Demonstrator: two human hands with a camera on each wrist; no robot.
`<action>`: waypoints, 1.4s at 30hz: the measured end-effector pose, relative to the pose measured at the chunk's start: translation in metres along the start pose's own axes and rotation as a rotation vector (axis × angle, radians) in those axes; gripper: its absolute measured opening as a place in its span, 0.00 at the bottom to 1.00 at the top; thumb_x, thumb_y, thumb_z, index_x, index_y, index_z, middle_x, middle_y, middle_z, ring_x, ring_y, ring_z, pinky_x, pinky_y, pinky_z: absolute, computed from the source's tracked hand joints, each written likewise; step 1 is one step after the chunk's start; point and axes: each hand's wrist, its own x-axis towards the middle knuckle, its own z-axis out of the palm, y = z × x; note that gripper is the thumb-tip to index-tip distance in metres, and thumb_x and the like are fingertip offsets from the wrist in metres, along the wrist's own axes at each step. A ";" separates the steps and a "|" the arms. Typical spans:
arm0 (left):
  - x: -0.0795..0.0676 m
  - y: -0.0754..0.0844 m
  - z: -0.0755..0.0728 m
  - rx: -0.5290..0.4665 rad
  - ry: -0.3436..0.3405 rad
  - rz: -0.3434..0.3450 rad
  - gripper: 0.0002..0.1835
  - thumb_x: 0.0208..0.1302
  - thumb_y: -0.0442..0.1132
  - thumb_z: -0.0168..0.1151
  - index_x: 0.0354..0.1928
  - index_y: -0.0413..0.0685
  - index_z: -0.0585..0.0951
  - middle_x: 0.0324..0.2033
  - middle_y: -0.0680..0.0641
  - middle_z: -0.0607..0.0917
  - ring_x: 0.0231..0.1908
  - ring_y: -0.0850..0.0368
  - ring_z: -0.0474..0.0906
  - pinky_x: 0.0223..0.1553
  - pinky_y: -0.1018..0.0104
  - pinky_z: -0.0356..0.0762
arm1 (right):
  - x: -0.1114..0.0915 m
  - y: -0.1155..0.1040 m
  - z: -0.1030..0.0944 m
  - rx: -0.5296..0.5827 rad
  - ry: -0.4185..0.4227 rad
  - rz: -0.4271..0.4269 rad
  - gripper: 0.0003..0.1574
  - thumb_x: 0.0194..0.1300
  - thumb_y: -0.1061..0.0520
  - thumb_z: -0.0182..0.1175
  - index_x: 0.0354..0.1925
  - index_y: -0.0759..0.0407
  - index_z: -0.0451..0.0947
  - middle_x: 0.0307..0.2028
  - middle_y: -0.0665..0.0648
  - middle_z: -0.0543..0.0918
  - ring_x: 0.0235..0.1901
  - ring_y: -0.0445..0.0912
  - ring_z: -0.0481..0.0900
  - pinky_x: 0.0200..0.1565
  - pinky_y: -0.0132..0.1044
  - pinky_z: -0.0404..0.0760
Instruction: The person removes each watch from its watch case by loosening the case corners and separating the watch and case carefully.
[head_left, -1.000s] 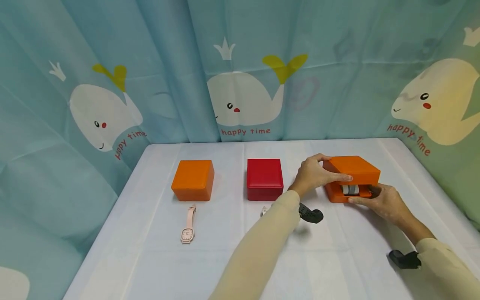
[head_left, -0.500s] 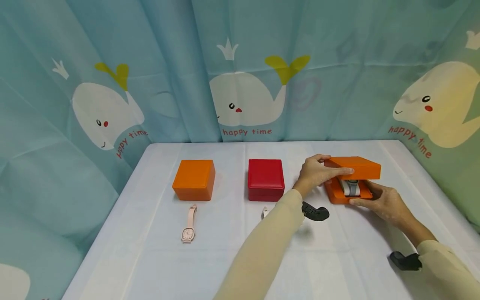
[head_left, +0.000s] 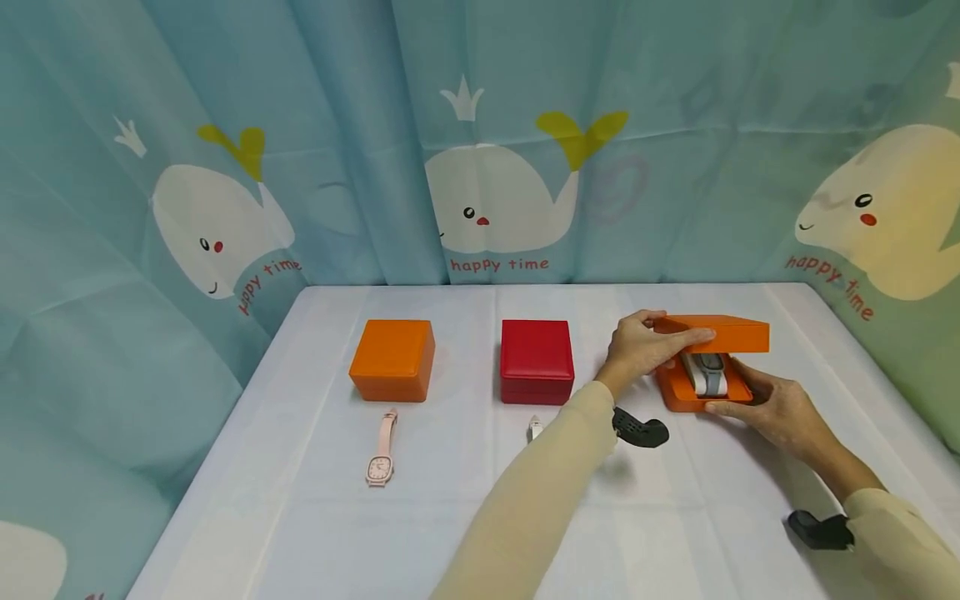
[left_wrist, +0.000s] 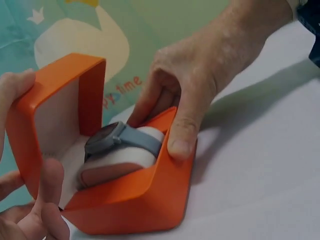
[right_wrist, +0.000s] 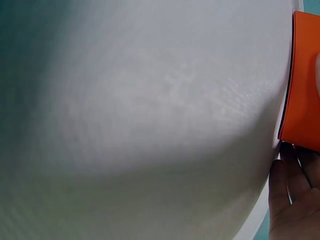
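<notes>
At the right of the table an orange watch box (head_left: 681,397) has its lid (head_left: 738,337) raised. Its lid is gripped by my left hand (head_left: 639,348), thumb along the front and fingers behind. My right hand (head_left: 783,417) holds the base at its right front corner; in the left wrist view the thumb presses the outer wall. Inside, a watch (left_wrist: 107,139) with a blue-grey strap is wrapped round a white cushion (left_wrist: 120,167). Only part of the box (right_wrist: 305,80) and some fingers show in the right wrist view.
A closed red box (head_left: 536,362) stands mid-table, a closed orange box (head_left: 393,362) left of it. A pink watch (head_left: 381,454) lies before the orange box. A white strap end (head_left: 535,427) shows beside my left sleeve, the rest hidden. A whale-print curtain (head_left: 360,167) hangs behind.
The lid has swung further up in my left hand, baring more of the watch and cushion. My right hand keeps its hold on the base.
</notes>
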 end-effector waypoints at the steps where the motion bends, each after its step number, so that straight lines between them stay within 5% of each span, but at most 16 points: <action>1: 0.000 0.001 0.001 0.003 0.007 -0.006 0.35 0.46 0.55 0.84 0.59 0.59 0.83 0.32 0.58 0.83 0.19 0.61 0.81 0.25 0.68 0.79 | 0.000 0.000 0.000 0.006 0.002 -0.001 0.62 0.56 0.46 0.78 0.73 0.76 0.56 0.65 0.82 0.65 0.59 0.72 0.67 0.56 0.59 0.75; 2: 0.000 0.002 0.003 0.003 0.015 -0.013 0.36 0.46 0.57 0.83 0.59 0.59 0.83 0.30 0.58 0.83 0.19 0.61 0.81 0.24 0.67 0.79 | -0.001 0.000 -0.001 0.013 0.003 -0.003 0.62 0.57 0.47 0.78 0.73 0.75 0.56 0.65 0.82 0.65 0.59 0.72 0.68 0.56 0.57 0.75; 6: 0.000 0.005 0.008 0.012 0.057 -0.039 0.37 0.47 0.62 0.80 0.60 0.59 0.81 0.23 0.56 0.83 0.19 0.60 0.82 0.23 0.66 0.79 | -0.002 0.000 0.000 0.039 0.008 -0.010 0.62 0.57 0.46 0.78 0.74 0.75 0.56 0.65 0.80 0.66 0.61 0.71 0.68 0.52 0.20 0.73; 7: 0.000 0.006 0.009 0.009 0.067 -0.045 0.38 0.47 0.63 0.79 0.60 0.58 0.81 0.23 0.56 0.82 0.19 0.59 0.82 0.23 0.66 0.79 | -0.002 0.000 0.000 0.043 0.006 -0.015 0.62 0.57 0.46 0.78 0.73 0.75 0.56 0.65 0.80 0.67 0.60 0.72 0.68 0.54 0.25 0.75; 9: -0.001 0.008 0.012 0.004 0.085 -0.061 0.39 0.48 0.65 0.77 0.61 0.57 0.80 0.19 0.55 0.82 0.18 0.59 0.82 0.22 0.66 0.80 | -0.003 0.001 0.000 0.038 0.005 -0.014 0.63 0.57 0.45 0.78 0.73 0.75 0.56 0.65 0.80 0.68 0.60 0.72 0.69 0.46 0.12 0.68; 13: -0.004 0.014 0.015 -0.004 0.089 -0.091 0.39 0.50 0.68 0.74 0.61 0.56 0.80 0.17 0.52 0.84 0.19 0.57 0.84 0.19 0.68 0.78 | -0.005 0.001 0.000 0.022 0.019 -0.021 0.63 0.56 0.45 0.79 0.73 0.76 0.58 0.63 0.81 0.69 0.57 0.70 0.71 0.43 0.12 0.68; 19: -0.009 0.021 0.015 -0.122 0.055 -0.163 0.30 0.54 0.67 0.71 0.51 0.57 0.81 0.31 0.53 0.83 0.24 0.55 0.85 0.29 0.58 0.85 | -0.006 0.003 0.003 0.028 0.039 -0.038 0.61 0.55 0.47 0.79 0.72 0.76 0.60 0.60 0.82 0.72 0.52 0.66 0.73 0.39 0.10 0.63; 26: -0.009 0.022 0.017 -0.153 0.079 -0.203 0.45 0.54 0.74 0.67 0.69 0.57 0.75 0.44 0.52 0.82 0.25 0.53 0.83 0.30 0.56 0.85 | -0.004 0.002 0.003 0.032 0.032 -0.044 0.61 0.55 0.48 0.79 0.72 0.76 0.59 0.61 0.81 0.72 0.51 0.65 0.73 0.40 0.10 0.64; 34: -0.004 0.018 0.007 -0.034 -0.087 -0.179 0.46 0.59 0.74 0.60 0.77 0.67 0.65 0.59 0.53 0.79 0.26 0.53 0.82 0.32 0.57 0.84 | -0.001 0.000 -0.005 -0.013 0.023 -0.027 0.63 0.55 0.46 0.79 0.72 0.77 0.59 0.61 0.83 0.70 0.53 0.67 0.72 0.40 0.16 0.70; 38: -0.004 0.015 0.008 -0.002 -0.060 -0.185 0.46 0.58 0.75 0.60 0.76 0.66 0.67 0.58 0.52 0.80 0.25 0.54 0.81 0.30 0.59 0.80 | -0.003 0.001 -0.004 -0.011 0.006 -0.015 0.63 0.56 0.45 0.78 0.72 0.77 0.57 0.62 0.82 0.70 0.54 0.68 0.72 0.43 0.21 0.76; 42: -0.005 0.011 0.008 0.008 -0.035 -0.186 0.46 0.58 0.78 0.57 0.74 0.64 0.68 0.54 0.52 0.80 0.25 0.53 0.79 0.25 0.62 0.72 | -0.006 -0.001 0.002 0.017 -0.009 -0.001 0.62 0.57 0.46 0.78 0.74 0.76 0.56 0.64 0.82 0.68 0.57 0.68 0.70 0.43 0.16 0.70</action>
